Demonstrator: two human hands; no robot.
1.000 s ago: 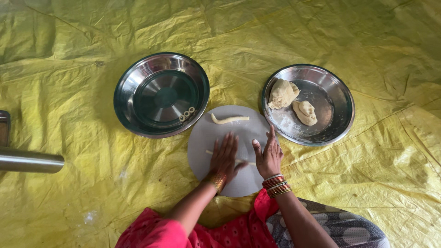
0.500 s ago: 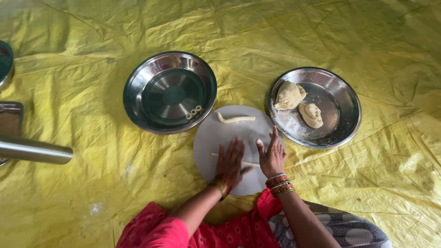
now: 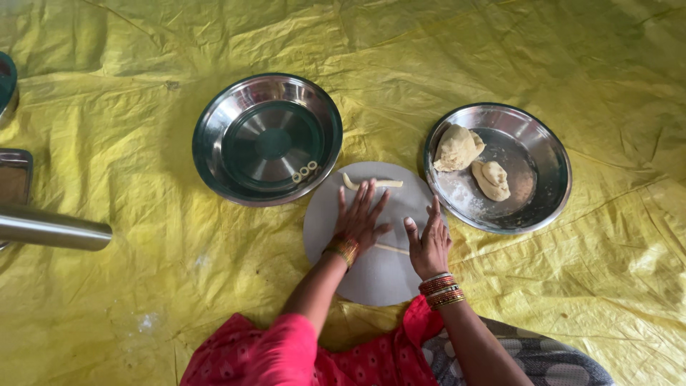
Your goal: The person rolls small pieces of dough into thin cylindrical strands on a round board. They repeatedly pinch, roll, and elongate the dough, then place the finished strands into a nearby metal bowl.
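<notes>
Both my hands lie flat on a round white board [image 3: 371, 275] on the yellow sheet. My left hand [image 3: 359, 214] and my right hand [image 3: 429, 243] press on a thin rope of dough [image 3: 391, 248] that shows between them. A second, shorter dough strip [image 3: 371, 184] lies at the board's far edge. The steel plate [image 3: 550, 175] to the right holds two dough lumps [image 3: 457, 148]. Left of the board, the steel bowl [image 3: 214, 150] holds three small dough rings [image 3: 305, 171].
A crumpled yellow sheet [image 3: 143, 286] covers the floor. A steel cylinder [image 3: 50, 229] reaches in from the left edge, with a metal tray [image 3: 14, 179] and part of a round vessel [image 3: 6, 82] behind it. My red sleeve and patterned cloth are at the bottom.
My hands have slid forward across the board over the dough rope, the left one reaching nearer the far strip. The view has shifted slightly.
</notes>
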